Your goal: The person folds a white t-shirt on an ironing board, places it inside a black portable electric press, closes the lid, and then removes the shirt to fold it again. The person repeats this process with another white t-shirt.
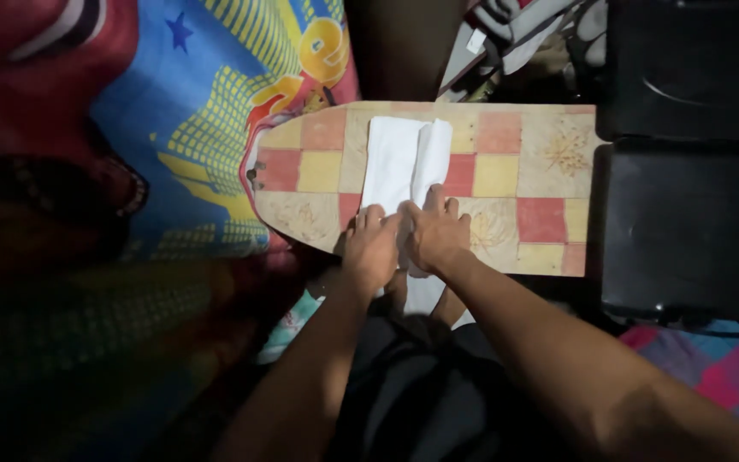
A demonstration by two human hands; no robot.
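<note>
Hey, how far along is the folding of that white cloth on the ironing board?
Done: the white cloth already lies lengthwise on the checked ironing board, folded into a narrow strip. In hand: the left hand and right hand press flat on its near end. Left: the near end hangs off the board edge, not yet folded up.

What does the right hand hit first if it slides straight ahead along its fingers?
The right hand already rests on the white cloth. Going straight on, it would run up that folded cloth, then onto the checked board. Nothing else shows in that line.
</note>
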